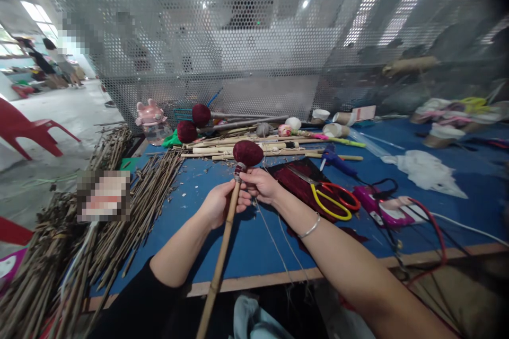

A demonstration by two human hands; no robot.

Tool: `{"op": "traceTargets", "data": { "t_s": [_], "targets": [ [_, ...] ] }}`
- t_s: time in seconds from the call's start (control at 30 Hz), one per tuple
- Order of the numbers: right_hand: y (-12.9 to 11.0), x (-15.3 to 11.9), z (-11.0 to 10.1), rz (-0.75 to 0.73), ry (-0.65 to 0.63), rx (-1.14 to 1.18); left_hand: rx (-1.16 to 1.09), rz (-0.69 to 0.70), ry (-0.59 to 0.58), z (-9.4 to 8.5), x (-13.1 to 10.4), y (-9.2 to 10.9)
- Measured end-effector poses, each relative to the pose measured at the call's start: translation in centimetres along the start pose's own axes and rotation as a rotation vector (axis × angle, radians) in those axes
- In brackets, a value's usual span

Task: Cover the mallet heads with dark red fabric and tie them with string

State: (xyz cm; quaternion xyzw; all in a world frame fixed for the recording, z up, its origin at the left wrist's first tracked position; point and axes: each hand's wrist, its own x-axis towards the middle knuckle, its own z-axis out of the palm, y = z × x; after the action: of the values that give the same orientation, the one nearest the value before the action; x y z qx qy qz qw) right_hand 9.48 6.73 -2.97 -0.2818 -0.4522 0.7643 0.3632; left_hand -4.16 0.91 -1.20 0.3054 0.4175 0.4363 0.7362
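Note:
A padded mallet with a dark red velvety head (247,153) and a bamboo handle (221,259) is held up over the blue table, its handle slanting down toward me. My left hand (223,202) is wrapped around the handle just below the head. At the neck, my right hand (260,185) pinches the spot where pale thread (239,170) is wound around the cloth. Loose thread ends trail from there down over the table's front edge. Yellow and red-handled scissors (332,202) lie on dark red cloth (292,177) to the right.
Bundles of thin sticks (135,222) fill the left side. Two more dark red heads (186,131) lie at the back beside bamboo rods (242,149). A blue glue gun (338,161), a purple-and-white device (384,209), cables and a white plastic bag (429,172) lie to the right.

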Motion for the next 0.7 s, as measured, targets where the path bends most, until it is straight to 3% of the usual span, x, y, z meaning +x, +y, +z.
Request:
{"op": "traceTargets", "data": {
  "t_s": [0.1,0.23,0.43,0.7],
  "targets": [
    [0.1,0.1,0.1,-0.007,0.053,0.0,0.134,0.192,0.146,0.2,0.1,-0.3],
    [0.0,0.1,0.1,-0.018,0.05,-0.024,0.221,0.386,0.163,0.2,0.3,-0.6],
    [-0.5,-0.2,0.0,-0.086,0.057,-0.198,0.334,0.481,0.255,-0.2,0.4,-0.8],
    [-1.2,-1.0,0.8,-0.11,0.14,-0.249,0.404,0.498,0.311,-0.2,0.2,-0.4]
  ]
}}
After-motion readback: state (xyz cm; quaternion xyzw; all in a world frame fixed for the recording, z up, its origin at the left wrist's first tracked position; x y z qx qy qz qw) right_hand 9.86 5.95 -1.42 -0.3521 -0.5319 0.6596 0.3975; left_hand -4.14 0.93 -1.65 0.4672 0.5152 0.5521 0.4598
